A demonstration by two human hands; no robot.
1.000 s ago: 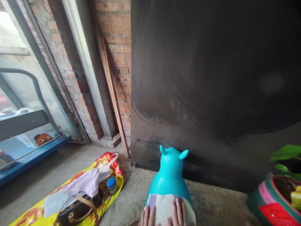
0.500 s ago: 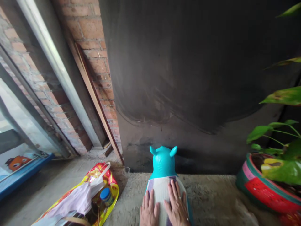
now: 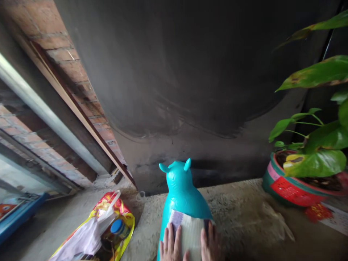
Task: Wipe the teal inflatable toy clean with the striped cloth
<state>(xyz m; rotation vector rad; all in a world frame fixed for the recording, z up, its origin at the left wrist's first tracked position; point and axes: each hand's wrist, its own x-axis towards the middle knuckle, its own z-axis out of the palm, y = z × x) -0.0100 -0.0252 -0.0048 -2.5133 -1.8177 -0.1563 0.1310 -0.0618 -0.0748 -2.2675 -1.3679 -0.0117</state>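
Note:
A teal animal-shaped toy [image 3: 179,190] with two ears stands on the floor, its head pointing away from me. Over its back lies a pale cloth [image 3: 191,230] with purple bands. My left hand [image 3: 171,244] rests on the cloth's left side, fingers stretched out. On the right side my right hand [image 3: 210,244] presses flat on the cloth, its fingers extended and slightly blurred. The lower picture edge cuts off both wrists and the rear of the toy.
A large dark panel [image 3: 190,72] stands ahead, with a wooden plank [image 3: 78,112] leaning left of it. On the left floor lies a red and yellow bag [image 3: 127,239] with a blue-lidded jar [image 3: 116,226]. A potted plant [image 3: 296,190] stands right.
The cloth and both hands have slid back along the toy toward me, baring more of its neck and shoulders. The view has turned, tilting the scene.

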